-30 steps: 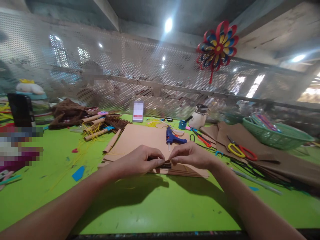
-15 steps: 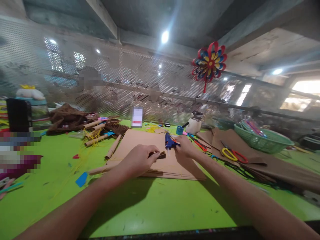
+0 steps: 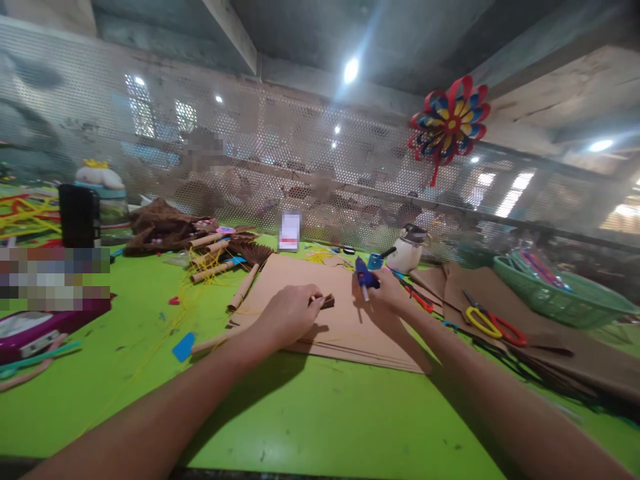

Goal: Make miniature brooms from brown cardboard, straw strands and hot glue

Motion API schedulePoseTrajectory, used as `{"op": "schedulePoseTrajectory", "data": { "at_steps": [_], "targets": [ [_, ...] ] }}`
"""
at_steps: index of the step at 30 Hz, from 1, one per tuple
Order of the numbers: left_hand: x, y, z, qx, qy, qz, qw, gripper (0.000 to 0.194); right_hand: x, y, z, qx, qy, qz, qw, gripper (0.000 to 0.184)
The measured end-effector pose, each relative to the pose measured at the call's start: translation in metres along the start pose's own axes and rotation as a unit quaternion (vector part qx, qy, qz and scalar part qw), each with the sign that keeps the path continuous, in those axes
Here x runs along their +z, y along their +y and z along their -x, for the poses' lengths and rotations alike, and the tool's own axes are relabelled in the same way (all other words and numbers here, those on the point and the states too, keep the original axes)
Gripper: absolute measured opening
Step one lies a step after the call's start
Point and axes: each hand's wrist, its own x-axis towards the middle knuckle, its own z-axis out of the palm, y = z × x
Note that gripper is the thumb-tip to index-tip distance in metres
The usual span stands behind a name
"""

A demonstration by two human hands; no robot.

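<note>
A small folded strip of dark brown paper is pinched between the thumb and fingers of my left hand, above a stack of brown paper sheets. My right hand is wrapped around a blue hot glue gun, its pale nozzle pointing down towards me. Under the gun a shadow falls on the top sheet, apart from the nozzle. The glue gun and the strip do not touch. Part of the strip is hidden by my left fingers.
Rolled paper tubes with yellow strands lie left of the stack. Scissors rest on brown paper at the right, near a green basket. A white jug, a phone and a perforated screen stand behind.
The view has swung left, so things sit further right. My right hand now has a fuller grip on the glue gun, which appears raised off the paper. My left hand keeps the strip.
</note>
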Motion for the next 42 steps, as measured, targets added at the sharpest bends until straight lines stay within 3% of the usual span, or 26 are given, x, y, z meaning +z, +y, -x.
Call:
{"op": "schedulePoseTrajectory", "data": {
  "at_steps": [4,7,10,14,17,22,31,42],
  "targets": [
    [0.003,-0.002,-0.002,-0.027,-0.007,-0.031,0.999,0.034,-0.033,0.007,0.015,0.016,0.012,-0.087,0.996,0.029],
    [0.005,-0.002,-0.003,-0.043,-0.007,-0.059,0.997,0.034,-0.057,0.001,0.039,-0.008,-0.059,-0.321,0.945,0.037],
    [0.007,-0.002,-0.002,-0.053,-0.008,-0.068,0.996,0.034,-0.071,-0.013,0.063,-0.033,-0.121,-0.383,0.915,0.04],
    [0.012,-0.003,-0.001,-0.049,-0.01,-0.078,0.996,0.034,-0.072,-0.033,0.081,-0.072,-0.189,-0.307,0.93,0.039],
    [0.014,-0.002,0.0,-0.045,-0.012,-0.089,0.995,0.034,-0.068,-0.044,0.085,-0.064,-0.204,-0.242,0.946,0.04],
    [0.012,0.003,0.002,-0.042,-0.017,-0.093,0.995,0.034,-0.063,-0.051,0.085,-0.045,-0.186,-0.216,0.957,0.04],
    [0.009,0.008,0.002,-0.052,-0.025,-0.074,0.996,0.033,-0.064,-0.059,0.086,-0.082,-0.157,-0.188,0.966,0.034],
    [0.009,0.008,0.004,-0.053,-0.014,-0.082,0.995,0.032,-0.061,-0.052,0.086,-0.082,-0.137,-0.16,0.974,0.037]
  ]
}}
